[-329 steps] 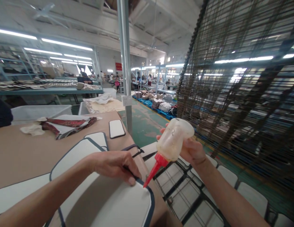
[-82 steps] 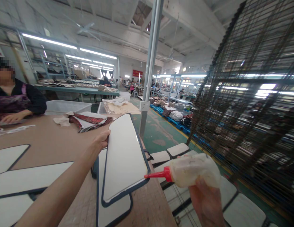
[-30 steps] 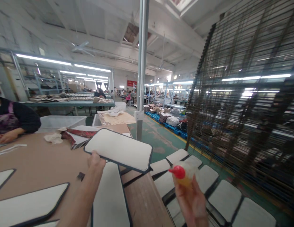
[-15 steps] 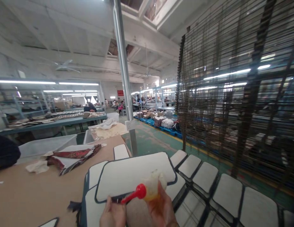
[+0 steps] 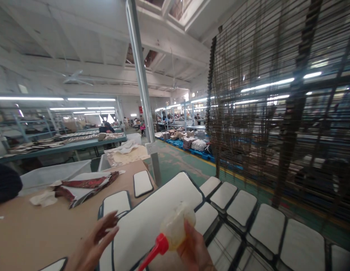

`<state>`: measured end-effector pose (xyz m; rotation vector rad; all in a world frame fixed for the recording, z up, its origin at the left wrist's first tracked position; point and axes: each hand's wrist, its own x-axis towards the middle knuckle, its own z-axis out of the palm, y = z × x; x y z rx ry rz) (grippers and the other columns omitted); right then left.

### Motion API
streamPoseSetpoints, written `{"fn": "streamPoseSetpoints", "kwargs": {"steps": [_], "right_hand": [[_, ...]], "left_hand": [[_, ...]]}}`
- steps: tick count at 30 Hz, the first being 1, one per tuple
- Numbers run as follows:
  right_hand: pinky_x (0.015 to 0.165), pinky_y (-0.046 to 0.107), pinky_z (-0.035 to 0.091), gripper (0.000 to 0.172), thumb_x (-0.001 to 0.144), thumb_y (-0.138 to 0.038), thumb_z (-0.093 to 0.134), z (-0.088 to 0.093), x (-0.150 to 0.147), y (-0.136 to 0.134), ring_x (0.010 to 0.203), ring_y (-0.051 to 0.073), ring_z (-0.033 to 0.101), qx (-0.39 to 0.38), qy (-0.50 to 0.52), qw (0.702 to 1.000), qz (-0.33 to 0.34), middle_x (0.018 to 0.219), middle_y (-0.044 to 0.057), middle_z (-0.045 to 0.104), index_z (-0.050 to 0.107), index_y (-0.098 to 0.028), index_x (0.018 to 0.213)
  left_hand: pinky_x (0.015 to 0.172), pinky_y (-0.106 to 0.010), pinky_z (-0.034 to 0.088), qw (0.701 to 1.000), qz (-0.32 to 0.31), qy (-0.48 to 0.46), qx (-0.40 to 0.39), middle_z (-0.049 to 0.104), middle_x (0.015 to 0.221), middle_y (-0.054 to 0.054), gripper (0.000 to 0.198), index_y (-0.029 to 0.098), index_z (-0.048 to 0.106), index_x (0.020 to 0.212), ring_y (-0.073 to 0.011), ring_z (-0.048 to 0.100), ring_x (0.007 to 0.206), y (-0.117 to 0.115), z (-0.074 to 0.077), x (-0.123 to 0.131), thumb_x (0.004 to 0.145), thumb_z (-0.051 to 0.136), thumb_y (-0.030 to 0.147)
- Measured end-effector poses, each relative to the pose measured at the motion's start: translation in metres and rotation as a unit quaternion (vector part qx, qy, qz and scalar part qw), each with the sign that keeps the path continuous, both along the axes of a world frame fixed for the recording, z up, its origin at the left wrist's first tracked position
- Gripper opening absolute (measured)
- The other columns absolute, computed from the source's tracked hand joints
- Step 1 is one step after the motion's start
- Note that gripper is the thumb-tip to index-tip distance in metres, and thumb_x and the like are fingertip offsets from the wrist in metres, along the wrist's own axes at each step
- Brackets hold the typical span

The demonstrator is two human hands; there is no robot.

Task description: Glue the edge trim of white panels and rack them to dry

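My right hand (image 5: 193,244) grips a translucent squeeze bottle (image 5: 176,224) by its body. Its red nozzle (image 5: 158,248) points down and left, over the near edge of a large cream panel (image 5: 160,199) with dark edging. My left hand (image 5: 97,241) is at the panel's left side, fingers apart and holding nothing I can see. Under and beside the large panel lie smaller cream panels with dark edging, one (image 5: 117,203) behind the left hand and another (image 5: 143,183) farther back. The bottle and my right hand hide part of the panel's near edge.
Rows of dark-edged cream panels (image 5: 266,226) lie on a rack at right, below an upright wire mesh (image 5: 253,105). A metal post (image 5: 141,71) rises beyond the brown table (image 5: 25,229). Patterned cloth (image 5: 87,186) and a person's dark sleeve (image 5: 7,182) are at left.
My left hand has let go of the panel's near edge and moved left, its fingers opening. The large panel has turned, and the bottle has shifted slightly left with its nozzle lower.
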<state>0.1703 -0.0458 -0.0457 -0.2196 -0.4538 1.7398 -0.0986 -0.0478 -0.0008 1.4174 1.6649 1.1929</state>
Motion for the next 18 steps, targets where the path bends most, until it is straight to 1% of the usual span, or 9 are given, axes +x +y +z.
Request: {"fn": "streamPoseSetpoints", "kwargs": {"steps": [1,3,5,8,10,12,15,17,18], "right_hand": [[0.082,0.039,0.054,0.037,0.068,-0.041,0.081,-0.004,-0.005,-0.003,0.091,0.025,0.068,-0.007,0.000,1.000,-0.002,0.097,0.008,0.074,0.069,-0.019,0.096],[0.080,0.039,0.054,0.039,0.068,-0.042,0.081,-0.011,-0.013,-0.009,0.088,0.025,0.069,-0.020,0.004,1.000,-0.009,0.099,0.008,0.074,0.068,-0.019,0.096],[0.079,0.039,0.054,0.040,0.066,-0.042,0.082,-0.013,-0.017,-0.012,0.086,0.026,0.069,-0.025,-0.001,1.000,0.003,0.099,0.009,0.074,0.069,-0.017,0.094],[0.077,0.038,0.054,0.040,0.063,-0.039,0.084,-0.012,-0.016,-0.012,0.092,0.028,0.068,-0.020,-0.007,1.000,0.017,0.098,0.010,0.073,0.069,-0.016,0.092],[0.075,0.037,0.055,0.041,0.063,-0.040,0.084,-0.012,-0.014,-0.012,0.095,0.029,0.067,-0.021,-0.006,0.999,0.026,0.098,0.011,0.073,0.069,-0.016,0.092],[0.074,0.037,0.056,0.042,0.064,-0.043,0.083,-0.015,-0.009,-0.013,0.092,0.029,0.069,-0.032,-0.011,0.999,0.042,0.099,0.011,0.073,0.070,-0.015,0.092],[0.072,0.041,0.057,0.045,0.067,-0.050,0.079,-0.019,0.010,-0.020,0.081,0.029,0.071,-0.059,-0.034,0.997,0.048,0.095,0.012,0.074,0.071,-0.016,0.095],[0.073,0.043,0.058,0.044,0.068,-0.051,0.077,-0.010,0.031,-0.022,0.081,0.030,0.071,-0.062,-0.040,0.997,-0.004,0.094,0.012,0.074,0.072,-0.017,0.096],[0.075,0.043,0.058,0.042,0.069,-0.048,0.078,-0.002,0.044,-0.021,0.085,0.030,0.071,-0.053,-0.037,0.997,-0.052,0.094,0.012,0.075,0.072,-0.018,0.097]], "left_hand": [[0.108,-0.046,0.036,0.999,-0.019,0.016,0.020,0.061,0.132,-0.012,0.082,0.022,0.058,0.128,-0.0361,0.049,0.126,0.014,0.014,0.010,0.059,0.070,0.064],[0.109,-0.048,0.032,0.989,-0.056,0.114,0.080,0.059,0.131,-0.018,0.076,0.014,0.064,0.120,-0.0375,0.046,0.127,0.041,0.036,0.032,0.058,0.073,0.057],[0.105,-0.046,0.037,0.980,-0.123,0.146,0.054,0.063,0.126,-0.018,0.066,0.013,0.068,0.114,-0.0373,0.053,0.120,0.061,0.049,0.053,0.061,0.072,0.052],[0.087,-0.036,0.048,0.955,-0.269,0.129,0.003,0.073,0.106,-0.010,0.048,0.014,0.072,0.105,-0.0318,0.064,0.099,0.073,0.058,0.068,0.071,0.067,0.048],[0.078,-0.032,0.050,0.943,-0.320,0.086,-0.012,0.075,0.095,-0.006,0.044,0.014,0.073,0.103,-0.0292,0.065,0.090,0.076,0.057,0.066,0.074,0.065,0.046],[0.074,-0.031,0.050,0.950,-0.310,0.035,-0.027,0.075,0.089,-0.005,0.045,0.015,0.073,0.103,-0.0293,0.065,0.088,0.079,0.053,0.057,0.072,0.067,0.047],[0.073,-0.032,0.052,0.967,-0.251,-0.018,-0.035,0.074,0.083,-0.004,0.047,0.018,0.075,0.100,-0.0302,0.065,0.087,0.082,0.045,0.038,0.067,0.071,0.051],[0.071,-0.032,0.053,0.977,-0.209,-0.031,-0.021,0.073,0.080,-0.003,0.052,0.020,0.075,0.102,-0.0286,0.066,0.081,0.080,0.039,0.024,0.062,0.074,0.053],[0.070,-0.032,0.053,0.981,-0.191,-0.032,-0.015,0.073,0.080,-0.003,0.057,0.020,0.074,0.105,-0.0274,0.066,0.078,0.077,0.037,0.018,0.060,0.075,0.054]]}}
